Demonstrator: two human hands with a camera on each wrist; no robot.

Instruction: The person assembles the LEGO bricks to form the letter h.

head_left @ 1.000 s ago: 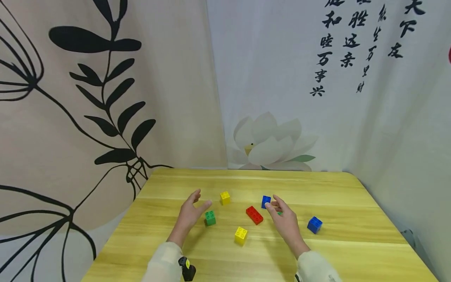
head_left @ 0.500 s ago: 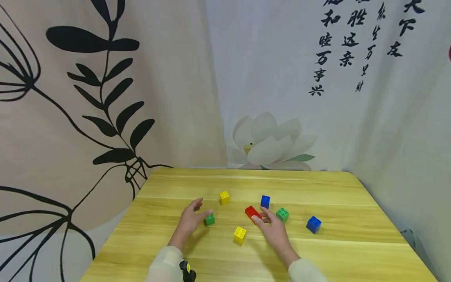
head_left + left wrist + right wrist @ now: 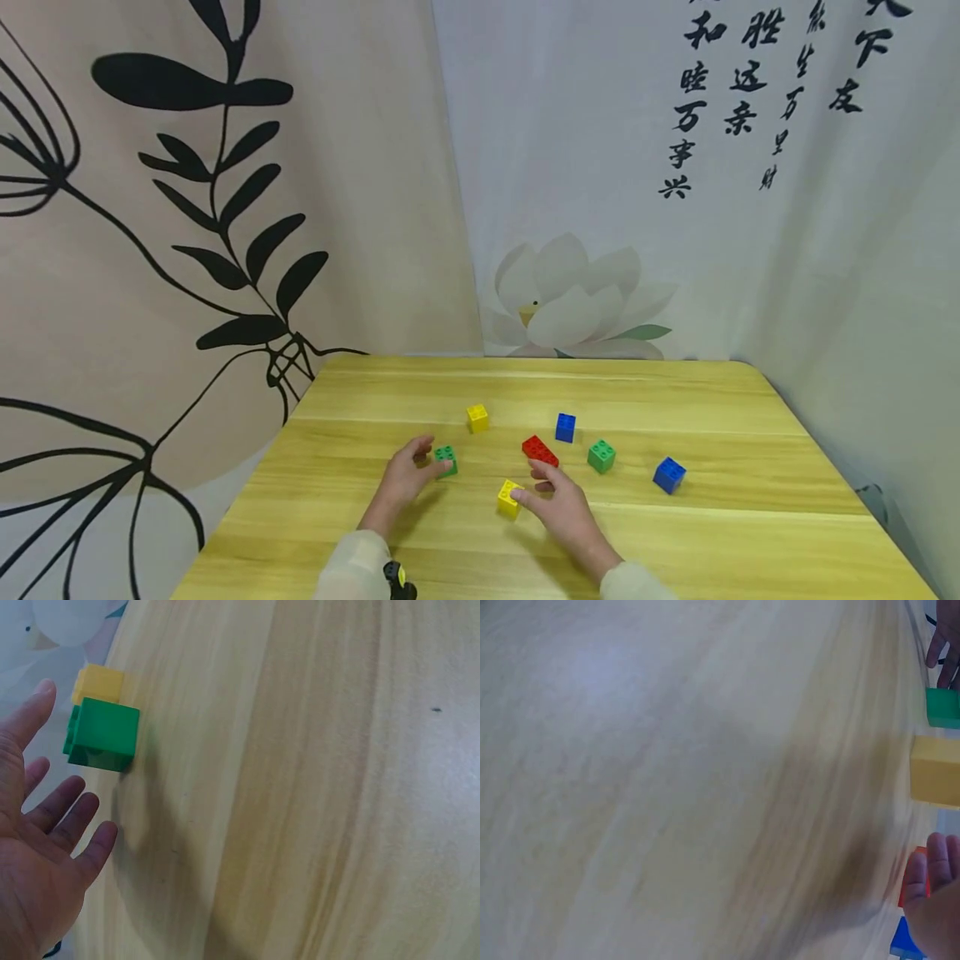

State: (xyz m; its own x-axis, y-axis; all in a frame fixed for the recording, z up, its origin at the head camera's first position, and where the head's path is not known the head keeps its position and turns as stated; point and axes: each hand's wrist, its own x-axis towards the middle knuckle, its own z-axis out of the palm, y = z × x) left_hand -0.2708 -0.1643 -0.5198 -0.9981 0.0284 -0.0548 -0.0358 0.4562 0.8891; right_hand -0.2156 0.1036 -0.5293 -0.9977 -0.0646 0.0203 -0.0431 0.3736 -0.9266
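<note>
My left hand (image 3: 407, 481) hovers at the left beside a green toy brick (image 3: 446, 460). Its fingers are spread and loosely bent, and the left wrist view shows a gap between them and the green brick (image 3: 107, 731). My right hand (image 3: 561, 510) is over the front middle of the table, nearest a yellow brick (image 3: 507, 498). Its thumb overlaps that brick's right edge in the head view; whether they touch I cannot tell. Just beyond its fingertips lies a red brick (image 3: 538, 449). In the right wrist view the yellow brick (image 3: 936, 771) stands apart from the right hand (image 3: 936, 900).
On the wooden table (image 3: 720, 542) are also a second yellow brick (image 3: 477, 418) at the back, a blue brick (image 3: 566, 427), a second green brick (image 3: 602, 456) and another blue brick (image 3: 669, 475) farther right. A printed curtain (image 3: 375, 208) hangs behind the table.
My right hand has moved left and nearer to me, from the back blue brick past the red brick to the front yellow one. My left hand has come down slightly. The bricks stay put.
</note>
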